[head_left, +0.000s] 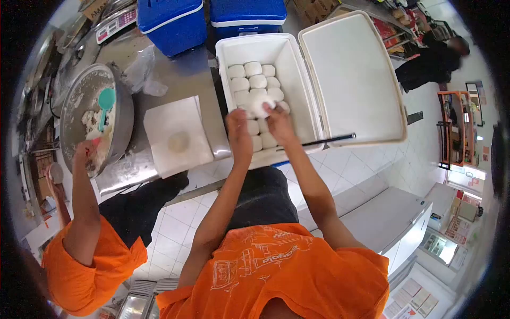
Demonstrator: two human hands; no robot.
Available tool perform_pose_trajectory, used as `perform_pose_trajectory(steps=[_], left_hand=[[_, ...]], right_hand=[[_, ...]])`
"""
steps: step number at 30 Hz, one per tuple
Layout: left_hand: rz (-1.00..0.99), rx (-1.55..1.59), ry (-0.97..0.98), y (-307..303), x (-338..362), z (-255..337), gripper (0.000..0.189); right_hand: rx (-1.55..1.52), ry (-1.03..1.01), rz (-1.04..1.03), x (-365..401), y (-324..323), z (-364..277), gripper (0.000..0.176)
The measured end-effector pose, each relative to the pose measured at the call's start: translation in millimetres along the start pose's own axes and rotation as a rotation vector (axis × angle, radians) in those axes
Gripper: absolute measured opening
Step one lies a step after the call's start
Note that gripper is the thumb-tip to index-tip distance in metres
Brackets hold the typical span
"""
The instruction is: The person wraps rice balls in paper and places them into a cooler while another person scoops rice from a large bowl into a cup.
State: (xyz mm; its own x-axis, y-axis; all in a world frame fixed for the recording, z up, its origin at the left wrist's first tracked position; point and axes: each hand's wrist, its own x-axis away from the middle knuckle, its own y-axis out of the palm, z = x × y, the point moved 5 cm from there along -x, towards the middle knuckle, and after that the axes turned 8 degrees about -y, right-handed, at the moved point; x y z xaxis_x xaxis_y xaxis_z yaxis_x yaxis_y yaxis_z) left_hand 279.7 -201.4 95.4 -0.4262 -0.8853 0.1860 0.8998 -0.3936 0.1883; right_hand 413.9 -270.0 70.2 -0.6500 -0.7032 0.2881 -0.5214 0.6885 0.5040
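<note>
Over an open white cooler box point(316, 114), my two hands are at work. A slightly blurred white dough ball point(260, 108) is in the curled fingers of my right hand point(280, 126). Close beside it, my left hand point(240, 127) has its fingers bent together, with some white at the tips; what they grip cannot be made out. Rows of rounded dough balls point(257, 81) fill the box floor beneath, several of them partly hidden by my hands. White sheets point(172, 125) lie stacked on the metal table to the left, with a round pale patch on top.
The cooler's lid point(350, 80) hangs open to the right. Blue coolers point(172, 26) stand behind. At left, a co-worker's hand point(85, 151) reaches into a large metal bowl point(125, 117) holding dough and a teal scoop point(106, 99). Clear plastic point(143, 74) and a scale point(116, 25) lie nearby.
</note>
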Motion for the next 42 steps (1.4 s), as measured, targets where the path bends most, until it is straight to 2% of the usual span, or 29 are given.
perform_pose_trajectory(steps=[2, 3, 4, 5, 7, 8, 9, 11, 12, 13, 15, 18, 21, 22, 24, 25, 27, 29, 31, 32, 34, 35, 36, 37, 38, 39, 40, 41, 42], left_hand=[[-0.326, -0.207, -0.288, 34.6, -30.9, -59.5, 0.025], [-0.418, -0.345, -0.353, 54.1, -45.6, -68.8, 0.03], [-0.513, -0.479, -0.419, 76.0, -58.9, -78.8, 0.035], [-0.503, -0.47, -0.43, 94.4, -72.8, -95.1, 0.035], [-0.423, -1.084, 0.141, 134.1, -99.0, -126.1, 0.044], [-0.289, -1.246, 0.428, 146.7, -105.9, -134.4, 0.05], [-0.279, -1.24, 0.412, 151.1, -114.7, -144.4, 0.05], [-0.407, -1.253, 0.308, 152.5, -120.9, -171.9, 0.056], [-0.38, -1.153, 0.306, 148.8, -119.4, -177.5, 0.059], [-0.389, -1.162, 0.292, 147.8, -115.3, -184.3, 0.059], [-0.47, -1.251, 0.284, 141.5, -106.7, -181.3, 0.063], [-0.457, -1.237, 0.253, 139.2, -98.3, -171.1, 0.065], [-0.488, -1.235, 0.154, 138.9, -95.9, -165.6, 0.068], [-0.481, -1.235, 0.146, 138.2, -93.6, -162.1, 0.068], [-0.423, -1.403, 0.139, 136.6, -87.3, -141.7, 0.062], [-0.416, -1.399, 0.131, 130.5, -81.0, -126.1, 0.062], [-0.671, -0.758, -0.267, 107.7, -60.0, -80.1, 0.044], [-0.609, -0.438, 0.023, 71.3, -34.2, -16.2, 0.023], [-0.522, -0.382, 0.003, 20.3, -10.2, 34.5, 0.01], [-0.455, -0.429, -0.057, -15.4, 4.0, 33.2, 0.01], [-0.287, -0.588, -0.161, -89.8, 24.3, 24.1, 0.011], [-0.193, -0.7, -0.205, -129.4, 31.4, 19.7, 0.011], [-0.135, -0.808, -0.154, -175.9, 39.7, 0.5, 0.02], [-0.077, -0.913, -0.098, -216.6, 45.2, -17.0, 0.031], [0.008, -1.074, 0.006, -240.1, 45.2, -13.4, 0.048], [0.089, -1.229, 0.109, -260.6, 45.1, -9.9, 0.065], [0.026, -1.24, 0.091, -284.3, 44.4, -18.2, 0.092], [-0.065, -1.295, 0.1, -300.0, 39.0, -19.7, 0.079], [-0.138, -1.363, 0.153, -315.7, 36.0, -27.3, 0.069]], right_hand=[[0.283, -0.215, -0.029, -52.8, -50.1, -16.3, 0.057], [0.346, -0.268, -0.045, -67.0, -48.5, -36.6, 0.056], [0.275, -0.2, 0.082, -78.6, -55.8, -52.5, 0.057], [0.283, -0.186, 0.076, -94.2, -59.0, -55.8, 0.057], [0.839, -0.299, 0.116, -128.2, -66.5, -73.0, 0.058], [0.808, -0.341, 0.13, -141.9, -57.8, -73.8, 0.06], [0.818, -0.332, 0.117, -161.5, -64.5, -61.9, 0.06], [1.527, -0.633, 0.006, -191.8, -63.0, -46.6, 0.065], [1.699, -0.528, -0.039, -203.9, -63.9, -33.6, 0.063], [1.692, -0.509, -0.039, -212.1, -66.8, -31.1, 0.063], [1.869, 0.185, -0.353, -235.0, -87.1, 7.8, 0.051], [0.91, 0.139, -0.035, -281.4, -200.3, 99.6, 0.036], [1.284, 0.048, -0.042, -268.7, -179.4, 91.4, 0.027], [1.285, 0.051, -0.051, -267.4, -171.4, 87.0, 0.027], [1.38, -0.25, -0.203, -261.5, -145.9, 69.0, 0.028], [1.384, -0.247, -0.213, -251.7, -141.6, 69.5, 0.028], [1.571, -0.462, -0.22, -233.0, -129.4, 69.9, 0.036], [1.513, -0.482, -0.349, -244.1, -131.6, 79.6, 0.044], [1.739, -0.041, -0.482, -248.2, -115.5, 68.0, 0.044], [1.932, -0.312, -0.446, -255.5, -138.5, 86.4, 0.045], [1.807, -0.273, -0.304, -254.2, -133.7, 64.0, 0.048], [1.661, -0.482, -0.184, -228.4, -96.9, 33.7, 0.042], [1.52, -0.684, -0.116, -218.7, -85.2, 19.9, 0.037], [1.326, -0.802, -0.043, -180.8, -36.2, -13.2, 0.03], [1.158, -0.658, 0.117, -147.4, -4.7, -25.1, 0.026], [1.152, -0.692, 0.028, -108.3, 32.2, -26.9, 0.024], [1.151, -0.724, -0.062, -67.1, 64.9, -21.7, 0.022], [1.116, -0.666, -0.179, -25.7, 100.1, 0.2, 0.029], [1.092, -0.553, -0.402, 5.2, 109.4, 43.5, 0.02]])
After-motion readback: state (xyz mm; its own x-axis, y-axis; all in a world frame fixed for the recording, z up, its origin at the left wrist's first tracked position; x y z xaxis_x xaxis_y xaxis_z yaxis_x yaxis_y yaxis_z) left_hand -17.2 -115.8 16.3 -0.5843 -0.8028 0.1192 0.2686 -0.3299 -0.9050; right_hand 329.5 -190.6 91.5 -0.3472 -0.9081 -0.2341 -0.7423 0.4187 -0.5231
